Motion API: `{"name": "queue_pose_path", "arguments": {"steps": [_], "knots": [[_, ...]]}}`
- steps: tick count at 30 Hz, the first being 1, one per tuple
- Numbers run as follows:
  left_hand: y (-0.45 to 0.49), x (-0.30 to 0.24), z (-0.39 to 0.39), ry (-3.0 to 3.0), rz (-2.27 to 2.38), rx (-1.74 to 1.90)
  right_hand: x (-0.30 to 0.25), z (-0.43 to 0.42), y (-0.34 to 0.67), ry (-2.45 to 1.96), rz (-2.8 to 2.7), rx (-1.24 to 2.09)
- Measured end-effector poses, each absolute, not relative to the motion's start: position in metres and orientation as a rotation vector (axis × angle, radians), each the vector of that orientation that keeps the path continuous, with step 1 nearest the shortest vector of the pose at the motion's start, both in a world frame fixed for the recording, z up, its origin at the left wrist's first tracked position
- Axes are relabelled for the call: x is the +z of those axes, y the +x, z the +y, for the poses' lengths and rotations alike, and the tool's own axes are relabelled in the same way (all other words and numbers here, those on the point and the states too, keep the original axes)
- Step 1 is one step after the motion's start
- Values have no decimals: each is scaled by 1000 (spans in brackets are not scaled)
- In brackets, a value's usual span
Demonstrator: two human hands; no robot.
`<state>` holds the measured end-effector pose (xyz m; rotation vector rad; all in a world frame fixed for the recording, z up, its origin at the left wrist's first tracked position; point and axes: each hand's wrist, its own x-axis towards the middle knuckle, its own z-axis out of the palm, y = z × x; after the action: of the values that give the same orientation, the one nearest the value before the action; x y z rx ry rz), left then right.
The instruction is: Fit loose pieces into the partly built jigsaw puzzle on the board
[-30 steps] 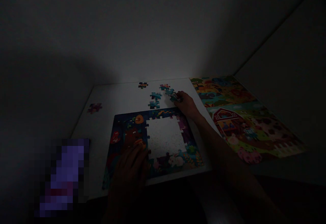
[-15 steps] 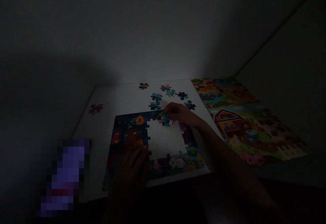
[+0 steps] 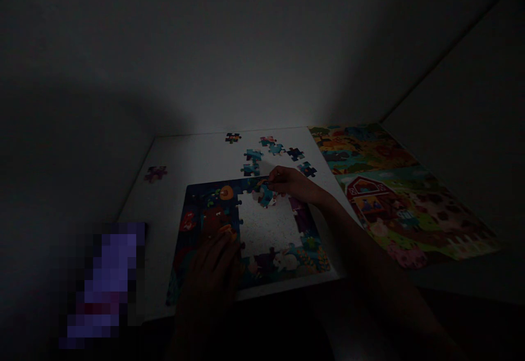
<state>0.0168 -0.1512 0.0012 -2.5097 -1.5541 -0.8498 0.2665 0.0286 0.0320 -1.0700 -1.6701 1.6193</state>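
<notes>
A partly built jigsaw puzzle (image 3: 205, 213) lies on the white table (image 3: 184, 161), its border filled and its middle bare. My left hand (image 3: 211, 265) rests flat on the puzzle's lower left part, fingers spread. Over the upper edge of the bare middle, my right hand (image 3: 289, 181) pinches a blue puzzle piece (image 3: 266, 194). Several loose pieces (image 3: 268, 150) lie beyond the puzzle near the wall. A lone purple piece (image 3: 155, 173) sits at the table's left edge.
A finished farm picture with a red barn (image 3: 389, 191) lies to the right of the table. A wall rises just behind the table. The room is very dark. A blurred purple patch (image 3: 102, 284) sits at the lower left.
My right hand picked a piece from the loose group at the back and brought it toward me, to the puzzle's upper inner edge. The left hand stayed put.
</notes>
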Motion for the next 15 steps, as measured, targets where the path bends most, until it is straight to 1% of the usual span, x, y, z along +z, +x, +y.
{"name": "queue_pose_path", "arguments": {"steps": [15], "knots": [[22,9,-150,-2492,-1518,-861,35,19,257,-989,-1688,1688]]}}
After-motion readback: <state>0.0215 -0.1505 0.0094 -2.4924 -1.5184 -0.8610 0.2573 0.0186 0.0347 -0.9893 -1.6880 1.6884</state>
